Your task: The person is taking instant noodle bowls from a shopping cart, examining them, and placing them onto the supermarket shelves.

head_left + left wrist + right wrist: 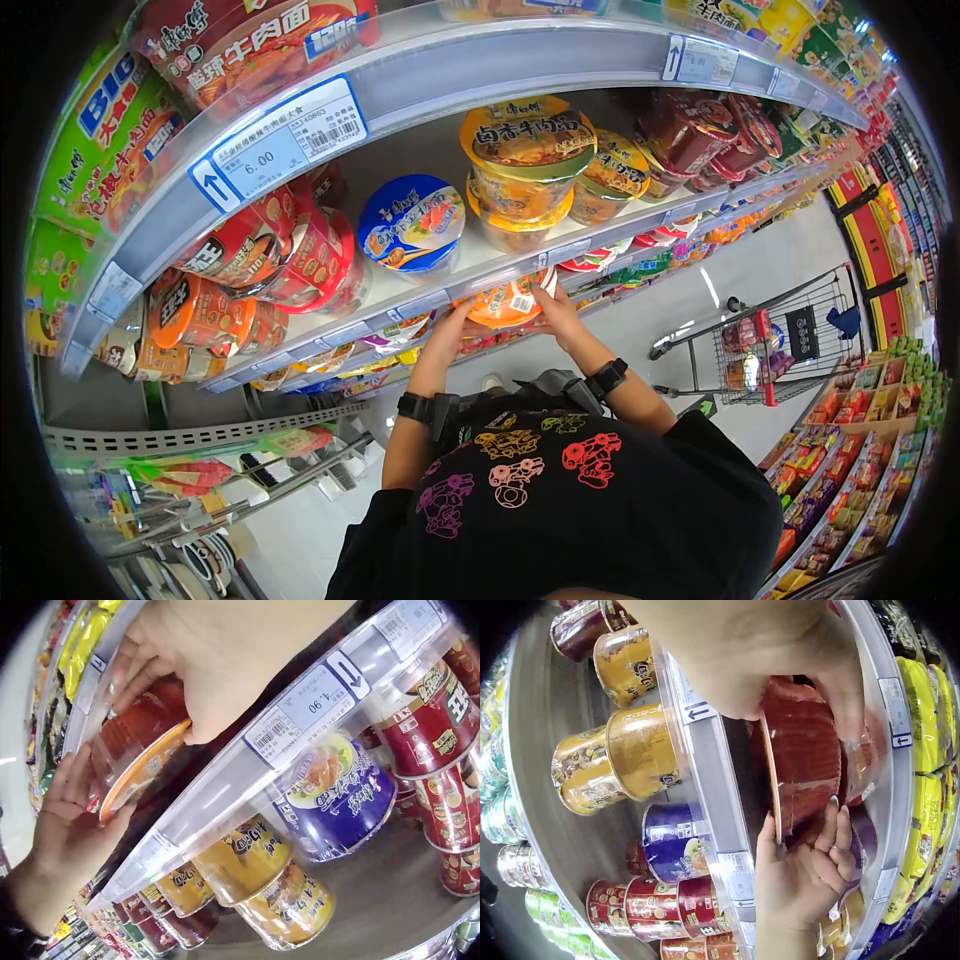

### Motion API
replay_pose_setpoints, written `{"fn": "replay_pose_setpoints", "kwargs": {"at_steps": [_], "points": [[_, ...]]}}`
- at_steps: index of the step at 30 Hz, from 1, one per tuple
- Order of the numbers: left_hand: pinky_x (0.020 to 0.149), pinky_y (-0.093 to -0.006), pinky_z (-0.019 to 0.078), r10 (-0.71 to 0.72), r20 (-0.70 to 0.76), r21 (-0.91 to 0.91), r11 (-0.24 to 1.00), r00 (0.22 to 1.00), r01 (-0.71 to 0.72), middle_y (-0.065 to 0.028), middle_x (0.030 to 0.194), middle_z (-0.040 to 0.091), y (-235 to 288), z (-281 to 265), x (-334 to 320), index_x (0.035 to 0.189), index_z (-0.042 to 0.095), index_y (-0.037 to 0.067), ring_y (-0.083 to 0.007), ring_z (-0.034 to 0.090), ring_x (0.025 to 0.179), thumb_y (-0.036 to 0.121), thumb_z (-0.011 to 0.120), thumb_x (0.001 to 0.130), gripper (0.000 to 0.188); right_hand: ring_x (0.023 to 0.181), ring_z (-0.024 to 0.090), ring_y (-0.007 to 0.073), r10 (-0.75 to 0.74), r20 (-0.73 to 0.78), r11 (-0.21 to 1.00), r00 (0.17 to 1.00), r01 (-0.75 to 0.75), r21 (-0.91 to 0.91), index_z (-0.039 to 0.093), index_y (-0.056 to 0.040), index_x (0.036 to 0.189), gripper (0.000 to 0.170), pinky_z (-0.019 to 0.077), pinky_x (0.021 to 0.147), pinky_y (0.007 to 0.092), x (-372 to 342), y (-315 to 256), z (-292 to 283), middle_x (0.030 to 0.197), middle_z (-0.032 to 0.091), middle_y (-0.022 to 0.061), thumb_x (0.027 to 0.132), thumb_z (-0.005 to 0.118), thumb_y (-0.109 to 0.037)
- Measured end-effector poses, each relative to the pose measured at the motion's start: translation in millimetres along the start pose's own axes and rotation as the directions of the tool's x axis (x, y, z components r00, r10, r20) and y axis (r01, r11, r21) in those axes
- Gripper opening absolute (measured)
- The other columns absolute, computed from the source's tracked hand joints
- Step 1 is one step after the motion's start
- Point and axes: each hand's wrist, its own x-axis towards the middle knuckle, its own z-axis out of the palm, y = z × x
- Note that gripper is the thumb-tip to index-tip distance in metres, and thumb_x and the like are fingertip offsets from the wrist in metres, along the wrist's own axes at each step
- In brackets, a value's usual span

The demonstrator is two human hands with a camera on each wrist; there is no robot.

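An instant noodle bowl with an orange lid is held between both hands in front of the shelf. My left hand grips its left side, and my right hand grips the right side. The wrist views show the bowl's ribbed reddish-brown body under clear wrap, with thumbs at the lid's rim and fingers curled round the body. Behind it on the shelf stand a blue noodle tub and stacked yellow noodle tubs.
Red noodle tubs fill the shelf's left part. The upper shelf edge carries a price tag. Yellow noodle packets lie on a lower shelf. A shopping cart holding goods stands in the aisle at right, near another snack display.
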Motion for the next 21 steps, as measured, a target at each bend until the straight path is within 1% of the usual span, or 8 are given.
{"fn": "replay_pose_setpoints", "kwargs": {"at_steps": [2, 5, 8, 9, 12, 14, 17, 21], "points": [[0.071, -0.0306, 0.0438, 0.047, -0.032, 0.006, 0.999, 0.998, -0.047, -0.0123, 0.100, 0.061, 0.2, -2.8, -0.3, 0.118, 0.045, 0.011, -0.0223, 0.062, 0.087, 0.038, 0.048, 0.086, 0.042, 0.080, 0.063, 0.0244, 0.058, 0.023, 0.998, 0.998, -0.058, -0.010, 0.035, -0.0155, 0.123, 0.043, 0.0550, 0.062, 0.0374, -3.5, -6.0, 0.7, 0.109, 0.055, 0.0101, 0.086, 0.050, -0.031], [0.071, -0.0316, 0.0461, 0.127, -0.061, 0.009, 0.992, 0.990, -0.127, -0.0143, 0.102, 0.060, -0.8, -4.9, -1.1, 0.117, 0.045, 0.010, -0.0227, 0.061, 0.089, 0.034, 0.049, 0.086, 0.039, 0.077, 0.063, 0.0256, 0.064, 0.067, 0.995, 0.996, -0.069, 0.078, 0.035, -0.0155, 0.123, 0.042, 0.0550, 0.062, 0.0367, -2.6, -3.8, 3.1, 0.106, 0.055, 0.0107, 0.087, 0.050, -0.030], [0.074, -0.0336, 0.0466, 0.165, -0.052, -0.033, 0.986, 0.985, -0.166, -0.0158, 0.103, 0.059, 3.6, -1.8, -10.6, 0.114, 0.045, 0.009, -0.0241, 0.060, 0.093, 0.030, 0.048, 0.087, 0.035, 0.077, 0.064, 0.0282, 0.059, 0.086, 0.976, 0.995, -0.075, 0.202, 0.028, -0.0168, 0.125, 0.046, 0.0554, 0.057, 0.0367, 10.4, 6.6, 6.3, 0.116, 0.050, 0.0139, 0.087, 0.049, -0.028], [0.075, -0.0344, 0.0465, 0.170, -0.045, -0.054, 0.984, 0.984, -0.173, -0.0162, 0.104, 0.058, 5.6, 0.5, -14.7, 0.113, 0.045, 0.008, -0.0247, 0.060, 0.095, 0.029, 0.047, 0.087, 0.034, 0.077, 0.064, 0.0284, 0.056, 0.073, 0.980, 0.996, -0.069, 0.185, 0.027, -0.0170, 0.125, 0.046, 0.0554, 0.057, 0.0367, 9.5, 6.4, 9.4, 0.115, 0.051, 0.0141, 0.087, 0.049, -0.027], [0.079, -0.0357, 0.0457, 0.122, -0.032, -0.154, 0.980, 0.992, -0.126, -0.0171, 0.106, 0.057, 5.1, 5.3, -20.3, 0.111, 0.044, 0.008, -0.0262, 0.058, 0.098, 0.027, 0.047, 0.087, 0.030, 0.077, 0.064, 0.0290, 0.061, 0.048, 0.992, 0.997, -0.066, 0.112, 0.026, -0.0174, 0.126, 0.046, 0.0555, 0.058, 0.0368, 5.6, 0.6, 16.2, 0.112, 0.052, 0.0146, 0.087, 0.049, -0.024], [0.081, -0.0363, 0.0445, 0.128, -0.031, -0.183, 0.974, 0.991, -0.132, -0.0173, 0.107, 0.057, 3.6, 5.2, -22.1, 0.110, 0.044, 0.009, -0.0265, 0.057, 0.100, 0.026, 0.047, 0.087, 0.029, 0.077, 0.063, 0.0292, 0.092, 0.043, 0.995, 0.995, -0.093, 0.034, 0.026, -0.0177, 0.126, 0.045, 0.0556, 0.060, 0.0371, 0.3, -5.8, 18.8, 0.109, 0.053, 0.0146, 0.087, 0.049, -0.022], [0.085, -0.0370, 0.0426, 0.155, -0.009, -0.225, 0.962, 0.988, -0.153, -0.0173, 0.110, 0.056, -1.3, 0.9, -18.9, 0.112, 0.043, 0.010, -0.0266, 0.056, 0.102, 0.025, 0.046, 0.087, 0.030, 0.076, 0.064, 0.0280, 0.100, 0.045, 0.995, 0.994, -0.099, -0.013, 0.026, -0.0144, 0.125, 0.046, 0.0553, 0.064, 0.0361, -4.3, -10.7, 24.2, 0.105, 0.055, 0.0159, 0.087, 0.050, -0.022], [0.087, -0.0376, 0.0409, 0.193, -0.020, -0.275, 0.942, 0.981, -0.191, -0.0166, 0.114, 0.054, 2.2, 11.7, -27.1, 0.115, 0.043, 0.007, -0.0273, 0.052, 0.107, 0.025, 0.046, 0.086, 0.033, 0.078, 0.063, 0.0282, 0.011, 0.129, 0.982, 0.992, -0.035, 0.183, 0.023, -0.0128, 0.127, 0.052, 0.0547, 0.067, 0.0353, 6.3, -1.0, 22.5, 0.106, 0.055, 0.0175, 0.085, 0.054, -0.018]]}}
